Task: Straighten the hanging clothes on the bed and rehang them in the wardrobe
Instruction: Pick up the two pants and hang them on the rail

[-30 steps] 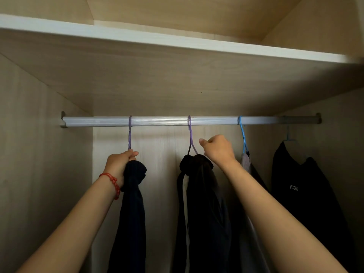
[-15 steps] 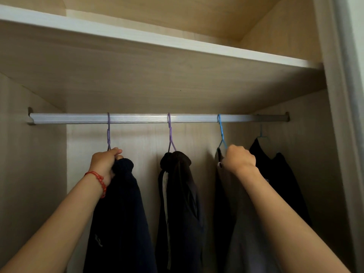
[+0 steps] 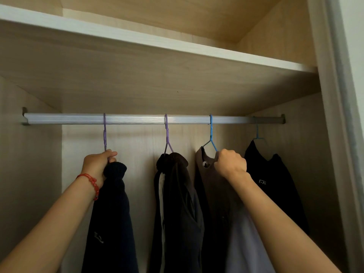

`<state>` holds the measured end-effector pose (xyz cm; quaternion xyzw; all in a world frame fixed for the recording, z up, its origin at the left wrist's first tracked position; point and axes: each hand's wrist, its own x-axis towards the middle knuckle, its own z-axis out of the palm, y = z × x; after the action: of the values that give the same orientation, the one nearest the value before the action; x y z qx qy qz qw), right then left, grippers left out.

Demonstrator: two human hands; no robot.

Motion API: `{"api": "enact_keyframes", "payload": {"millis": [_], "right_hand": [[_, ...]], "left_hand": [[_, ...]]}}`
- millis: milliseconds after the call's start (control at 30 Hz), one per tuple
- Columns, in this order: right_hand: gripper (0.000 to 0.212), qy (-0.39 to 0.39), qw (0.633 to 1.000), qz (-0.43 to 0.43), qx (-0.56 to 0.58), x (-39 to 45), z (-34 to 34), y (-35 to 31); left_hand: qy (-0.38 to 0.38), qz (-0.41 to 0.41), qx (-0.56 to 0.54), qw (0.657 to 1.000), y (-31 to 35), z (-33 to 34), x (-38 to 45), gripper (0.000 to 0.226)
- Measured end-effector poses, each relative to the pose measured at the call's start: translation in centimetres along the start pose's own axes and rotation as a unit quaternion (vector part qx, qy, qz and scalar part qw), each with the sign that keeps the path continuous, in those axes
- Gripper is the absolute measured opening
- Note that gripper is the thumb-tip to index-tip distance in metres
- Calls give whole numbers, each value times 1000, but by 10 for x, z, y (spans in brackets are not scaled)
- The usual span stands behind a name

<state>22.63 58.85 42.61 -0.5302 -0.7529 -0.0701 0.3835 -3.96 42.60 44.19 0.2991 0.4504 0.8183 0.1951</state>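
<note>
Four dark garments were hung on hangers along the silver rail (image 3: 137,119) inside the wardrobe (image 3: 177,89). The purple hanger (image 3: 104,133) of the leftmost navy garment (image 3: 114,213) was gripped by the left hand (image 3: 97,164), fingers curled at its neck. The right hand (image 3: 231,164) was closed, apparently around the blue hanger (image 3: 211,134) of the brown top (image 3: 214,190).
</note>
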Motion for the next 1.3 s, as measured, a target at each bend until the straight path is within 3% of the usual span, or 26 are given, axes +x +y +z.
{"api": "enact_keyframes", "payload": {"millis": [333, 533, 633, 733, 1033, 1300], "right_hand": [[25, -14, 999, 12, -41, -2, -11, 2], [32, 44, 997, -10, -68, -11, -20, -22], [42, 55, 992, -94, 72, -22, -26, -50], [55, -82, 957, -102, 260, -34, -30, -79], [32, -41, 988, -87, 124, -44, -35, -86], [32, -26, 989, -87, 117, -51, -33, -74]], "left_hand": [[-1, 15, 2, 1000, 2, -2, -6, 19], [12, 28, 17, 999, 6, -2, -17, 15], [25, 32, 23, 999, 8, -2, -22, 27], [35, 30, 26, 999, 9, -1, -25, 32], [41, 18, 33, 998, 13, -5, -26, 23], [69, 37, 79, 994, 13, -8, -27, 10]]}}
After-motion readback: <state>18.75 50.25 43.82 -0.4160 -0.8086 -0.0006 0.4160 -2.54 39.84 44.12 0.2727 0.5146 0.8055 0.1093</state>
